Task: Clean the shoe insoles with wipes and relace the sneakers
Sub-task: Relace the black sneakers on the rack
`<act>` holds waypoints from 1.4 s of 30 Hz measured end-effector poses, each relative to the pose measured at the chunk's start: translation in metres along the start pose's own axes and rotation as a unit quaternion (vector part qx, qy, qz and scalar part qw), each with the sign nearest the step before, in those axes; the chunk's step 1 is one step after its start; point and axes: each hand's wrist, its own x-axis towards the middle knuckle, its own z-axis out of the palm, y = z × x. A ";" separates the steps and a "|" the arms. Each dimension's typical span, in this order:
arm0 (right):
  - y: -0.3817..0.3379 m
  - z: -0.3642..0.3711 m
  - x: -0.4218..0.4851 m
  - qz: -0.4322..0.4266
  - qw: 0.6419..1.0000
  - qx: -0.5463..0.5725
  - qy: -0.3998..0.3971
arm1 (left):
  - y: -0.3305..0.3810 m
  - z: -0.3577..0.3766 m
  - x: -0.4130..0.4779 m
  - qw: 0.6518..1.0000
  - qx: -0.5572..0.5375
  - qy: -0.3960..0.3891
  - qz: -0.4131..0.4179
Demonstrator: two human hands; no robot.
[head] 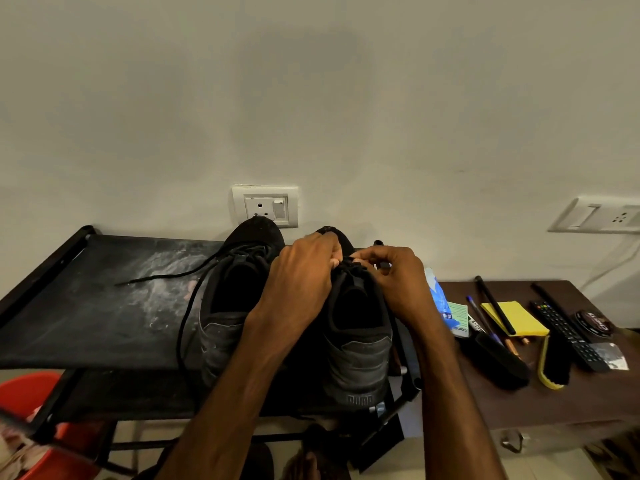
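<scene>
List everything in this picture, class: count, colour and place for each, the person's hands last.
rack: one, black, against wall
sneakers: two, black, side by side on rack
loose lace: one, black, trailing from left sneaker across rack
sockets: two, white, on wall
table: one, brown, right of rack
pack: one, blue and white, table's left edge
notepad: one, yellow, on table
remote: one, black, on table
brush: one, black and yellow, table's front
bucket: one, red, below rack, left
left hand, right hand: fingers pinching right sneaker's laces

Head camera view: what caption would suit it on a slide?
Left hand and right hand pinch the lace of one black sneaker on a dusty rack; its twin trails a loose lace.
</scene>
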 end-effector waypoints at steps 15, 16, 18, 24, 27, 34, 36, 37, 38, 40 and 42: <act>-0.026 -0.004 -0.005 -0.009 0.992 0.084 0.093 | 0.004 -0.007 0.004 0.990 0.079 -0.117 -0.009; -0.026 -0.004 -0.005 -0.010 0.993 0.072 0.089 | 0.004 -0.006 0.003 0.991 0.075 -0.112 -0.004; -0.026 -0.001 -0.005 -0.009 0.996 0.045 0.078 | 0.001 -0.004 0.001 0.994 0.056 -0.095 0.005; -0.029 -0.014 -0.012 0.013 0.996 0.081 -0.020 | -0.001 -0.003 0.001 0.998 0.037 -0.052 0.008; -0.036 -0.029 -0.020 0.021 0.987 0.098 -0.126 | -0.006 -0.008 0.002 0.998 0.002 -0.060 -0.006; -0.042 -0.044 -0.026 0.060 0.970 0.092 -0.217 | -0.003 -0.030 -0.007 0.983 -0.106 -0.151 -0.016; -0.045 -0.042 -0.025 0.076 0.972 0.072 -0.208 | -0.001 -0.032 -0.009 0.980 -0.091 -0.176 -0.021; -0.048 -0.039 -0.025 0.087 0.975 0.062 -0.196 | 0.001 -0.031 -0.009 0.980 -0.085 -0.179 -0.030; -0.049 -0.036 -0.025 0.096 0.978 0.046 -0.180 | 0.003 -0.031 -0.010 0.980 -0.080 -0.177 -0.041; -0.052 -0.030 -0.023 0.097 0.985 -0.005 -0.141 | 0.009 -0.027 -0.010 0.983 -0.054 -0.165 -0.065; -0.054 -0.024 -0.023 0.094 0.988 -0.047 -0.112 | 0.015 -0.023 -0.011 0.982 -0.027 -0.161 -0.093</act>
